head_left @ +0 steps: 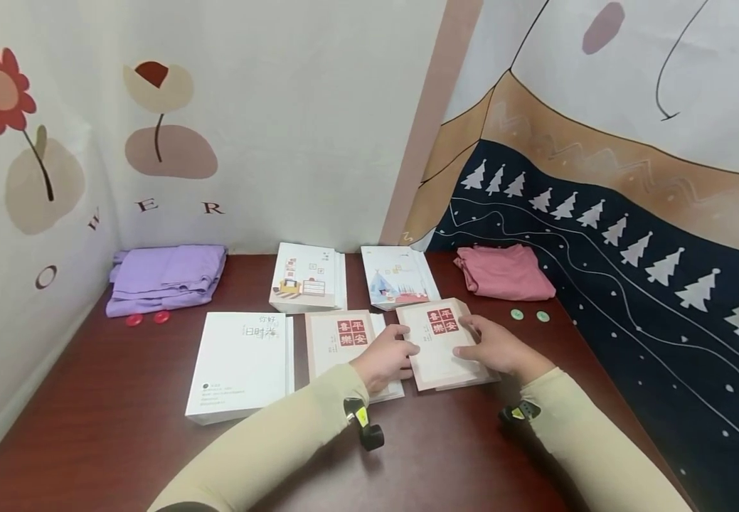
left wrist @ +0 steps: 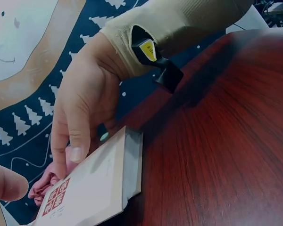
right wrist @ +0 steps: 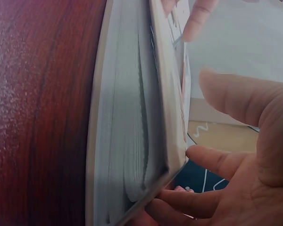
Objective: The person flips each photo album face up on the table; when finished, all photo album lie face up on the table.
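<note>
Beige book [head_left: 444, 345] with red squares lies on the wooden table [head_left: 119, 441], both hands, left [head_left: 387, 359] and right [head_left: 496, 347], gripping its edges.

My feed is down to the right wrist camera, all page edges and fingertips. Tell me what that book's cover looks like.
Observer: On the head view, the beige book has four red squares with characters near the top of its cover.
Operator: Report where the other hand is.
Observer: The left hand holds the book's left edge, opposite the right hand and its grip on the right edge.
Operator: List what lies left of the book.
Observer: A twin book with the same cover lies right beside it, then a white book further left.
</note>
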### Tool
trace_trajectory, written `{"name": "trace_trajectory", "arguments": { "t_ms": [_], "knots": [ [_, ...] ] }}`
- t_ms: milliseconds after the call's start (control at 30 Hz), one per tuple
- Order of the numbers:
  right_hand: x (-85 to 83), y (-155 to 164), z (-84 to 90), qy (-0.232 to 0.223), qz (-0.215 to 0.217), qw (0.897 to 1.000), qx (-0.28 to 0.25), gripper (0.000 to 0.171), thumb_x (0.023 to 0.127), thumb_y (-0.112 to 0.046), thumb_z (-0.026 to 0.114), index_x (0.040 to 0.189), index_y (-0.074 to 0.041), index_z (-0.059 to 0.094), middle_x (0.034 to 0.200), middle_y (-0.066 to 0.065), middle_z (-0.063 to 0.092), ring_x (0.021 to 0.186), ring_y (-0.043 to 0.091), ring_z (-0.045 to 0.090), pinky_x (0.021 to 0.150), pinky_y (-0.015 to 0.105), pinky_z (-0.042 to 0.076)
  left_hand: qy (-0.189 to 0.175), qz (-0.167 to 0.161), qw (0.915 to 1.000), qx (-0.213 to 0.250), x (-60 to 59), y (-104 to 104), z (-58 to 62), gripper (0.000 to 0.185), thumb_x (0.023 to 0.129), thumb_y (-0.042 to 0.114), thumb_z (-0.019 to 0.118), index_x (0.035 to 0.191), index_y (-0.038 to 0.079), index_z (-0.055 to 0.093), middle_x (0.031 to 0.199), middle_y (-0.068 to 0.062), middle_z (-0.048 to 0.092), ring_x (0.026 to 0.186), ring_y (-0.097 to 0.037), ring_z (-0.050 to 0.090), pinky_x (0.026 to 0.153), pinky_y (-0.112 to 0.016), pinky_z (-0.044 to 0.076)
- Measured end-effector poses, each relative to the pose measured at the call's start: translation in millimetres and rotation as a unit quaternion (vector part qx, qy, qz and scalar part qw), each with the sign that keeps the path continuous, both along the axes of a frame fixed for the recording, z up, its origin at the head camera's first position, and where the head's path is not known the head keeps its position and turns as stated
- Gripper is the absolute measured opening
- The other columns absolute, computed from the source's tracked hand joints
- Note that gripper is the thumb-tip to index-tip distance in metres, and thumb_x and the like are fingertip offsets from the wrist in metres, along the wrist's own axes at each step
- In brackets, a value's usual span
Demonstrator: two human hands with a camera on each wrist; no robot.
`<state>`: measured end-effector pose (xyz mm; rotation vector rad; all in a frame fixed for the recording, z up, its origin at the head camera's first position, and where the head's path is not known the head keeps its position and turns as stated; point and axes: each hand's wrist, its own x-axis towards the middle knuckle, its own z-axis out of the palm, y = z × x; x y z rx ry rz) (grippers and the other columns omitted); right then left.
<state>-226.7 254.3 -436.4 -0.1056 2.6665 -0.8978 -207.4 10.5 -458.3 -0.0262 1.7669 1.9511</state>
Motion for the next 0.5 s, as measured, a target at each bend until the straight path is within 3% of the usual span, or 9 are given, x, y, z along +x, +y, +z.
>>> {"name": "trace_trajectory", "arguments": {
  "t_ms": [200,500],
  "knots": [
    [0.8,1.2,-3.4,0.004,-0.004,1.0,0.002,0.075,0.094,-0.025,0.079,0.157,-0.004,0.045,0.156,0.029,0.048,0.135,0.043,0.051,0.112,0.062,0.045,0.016,0.008,0.9995,-0.027,-2.2,15.3,-3.4,0.064,0.094,0.002,0.057,0.154,-0.004,0.036,0.161,-0.029,0.03,0.134,-0.045,0.052,0.108,-0.062,0.05],
    [1.7,0.4,-5.8,-0.001,-0.016,1.0,0.003,0.074,0.094,-0.017,0.078,0.159,-0.008,0.045,0.158,0.028,0.046,0.134,0.042,0.051,0.113,0.063,0.044,0.018,0.022,0.9986,-0.045,-4.1,23.8,-0.9,0.068,0.089,-0.003,0.057,0.154,-0.005,0.037,0.159,-0.029,0.033,0.119,-0.037,0.054,0.094,-0.052,0.057]
  ]
}}
